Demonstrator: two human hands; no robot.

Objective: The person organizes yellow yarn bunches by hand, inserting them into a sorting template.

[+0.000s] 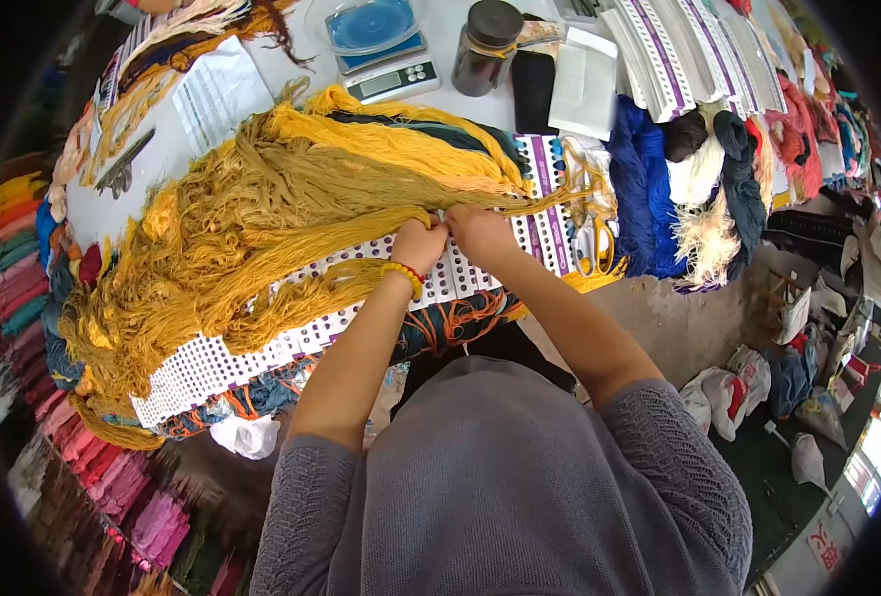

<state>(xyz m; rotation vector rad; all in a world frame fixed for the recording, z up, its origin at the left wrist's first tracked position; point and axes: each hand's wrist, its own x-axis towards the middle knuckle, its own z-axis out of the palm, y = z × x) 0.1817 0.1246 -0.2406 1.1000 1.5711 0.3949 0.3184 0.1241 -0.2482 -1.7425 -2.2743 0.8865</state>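
Observation:
Yellow and olive yarn [301, 184] lies in a long, loose heap across white cards [202, 372] with rows of holes and purple stripes. My left hand [420, 245], with a beaded bracelet at the wrist, has its fingers closed at the lower edge of the yarn. Right beside it, my right hand [479, 236] is also closed, its fingertips close to the left ones over the punched cards. What sits between the fingers of either hand is too small to make out. Strands of yarn run on to the right, past my right hand.
A digital scale [393, 79] with a blue dish, a dark jar [487, 48] and stacked cards [649, 60] stand at the back. Blue yarn [644, 189] hangs at the right. Scissors [123, 164] lie at the left. Plastic bags [729, 392] are on the floor.

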